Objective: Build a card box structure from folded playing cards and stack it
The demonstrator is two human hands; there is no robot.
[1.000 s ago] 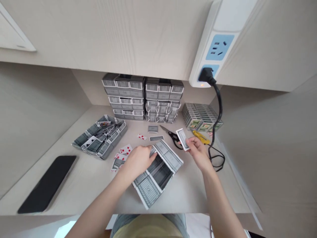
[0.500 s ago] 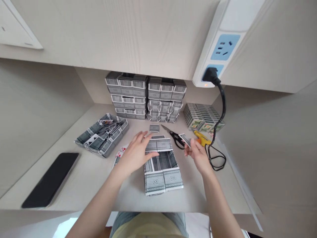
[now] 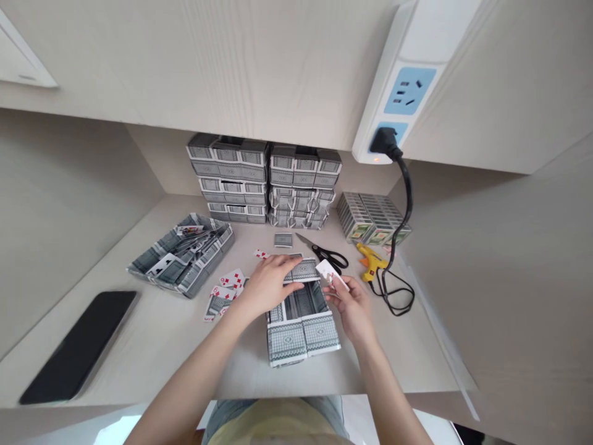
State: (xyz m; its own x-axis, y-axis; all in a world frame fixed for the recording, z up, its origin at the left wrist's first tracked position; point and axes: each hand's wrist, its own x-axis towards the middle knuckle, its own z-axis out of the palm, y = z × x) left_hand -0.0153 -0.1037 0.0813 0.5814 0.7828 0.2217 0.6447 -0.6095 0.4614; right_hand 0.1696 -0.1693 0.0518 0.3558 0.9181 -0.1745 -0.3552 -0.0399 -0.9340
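A box built from playing cards (image 3: 303,340), backs outward and hollow in the middle, lies in front of me. My left hand (image 3: 266,285) rests over its far left corner, fingers stretched and thumb apart. Between the thumb and fingers of my right hand (image 3: 351,303) is a playing card (image 3: 330,273), its white face showing, held near the box's far right corner. Loose playing cards (image 3: 227,292), several with red diamonds, lie left of my left hand. A single face-down card (image 3: 283,240) lies beyond the box.
Black-handled scissors (image 3: 327,254) and a yellow glue gun (image 3: 370,262) lie at the right. Stacked card boxes (image 3: 231,179) and packed card decks (image 3: 370,216) stand at the back. A card tray (image 3: 199,278) and a phone (image 3: 78,346) are left; a power strip (image 3: 398,93) hangs above.
My right hand has moved left toward the box, turning the card so its white face shows. My left hand has come down onto the box's far edge. The view has shifted slightly.
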